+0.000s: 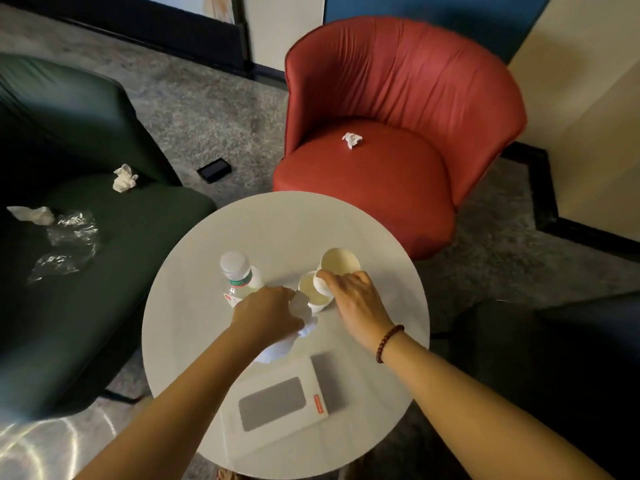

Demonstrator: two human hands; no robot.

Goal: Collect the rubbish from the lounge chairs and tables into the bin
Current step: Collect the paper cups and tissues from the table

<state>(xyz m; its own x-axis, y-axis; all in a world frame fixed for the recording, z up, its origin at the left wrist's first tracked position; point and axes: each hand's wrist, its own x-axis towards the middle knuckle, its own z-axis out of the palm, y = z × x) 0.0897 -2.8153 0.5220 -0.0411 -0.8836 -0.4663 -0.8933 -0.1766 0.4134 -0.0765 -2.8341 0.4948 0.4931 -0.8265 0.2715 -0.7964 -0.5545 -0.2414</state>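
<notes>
Head view: right hand (356, 299) apparently pinches cup (340, 260) rim.

**Surfaces: mostly matt, a few glossy bits**

Round table (242, 230) is showing a smooth, matt white top. Red chair (398, 91) is reading as smooth upholstery with a soft sheen, gathered in folds on the back; leather or fabric, can't tell. Green chair (104, 254) is looking matt and smooth. Carpet (207, 109) is showing a rough, mottled grey pile. Table tissue (306, 329) and seat tissue (352, 140) are looking like crumpled white paper. Clear wrap (71, 230) is glinting: thin, crinkled, glossy plastic. Bottle (239, 275) is showing clear plastic with a matt white cap. Paper cups (341, 260) are looking matt, cream inside. Flat box (277, 400) is reading as matt white card. Bracelet (388, 342) beads are shining dark red.
</notes>
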